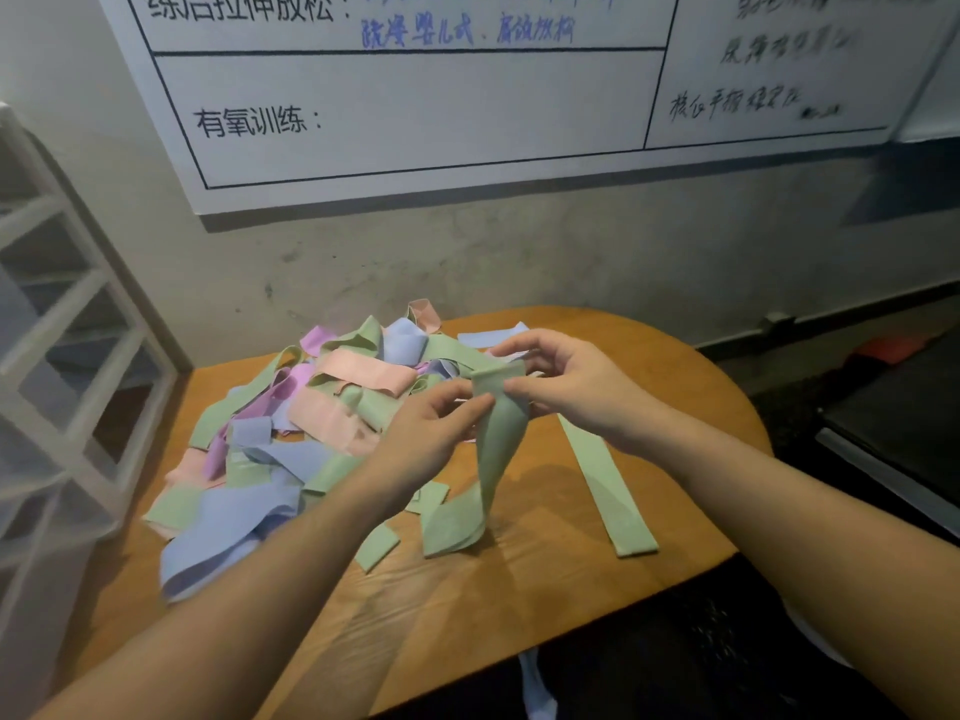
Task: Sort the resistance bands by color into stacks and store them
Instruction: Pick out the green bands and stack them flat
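Observation:
A green resistance band (498, 433) hangs above the wooden table (691, 387), its lower end curling on the tabletop. My left hand (431, 433) pinches its upper edge from the left, and my right hand (566, 381) pinches the same top edge from the right. A tangled pile of green, blue, pink and purple bands (291, 433) lies on the left half of the table, behind and under my left forearm. Another green band (605, 480) lies flat and straight on the right, beneath my right wrist.
A white drawer rack (62, 366) stands at the left against the table. A whiteboard (415, 111) with writing leans on the wall behind. A light blue band (491, 336) lies alone at the table's far edge. Dark furniture (904, 423) sits to the right.

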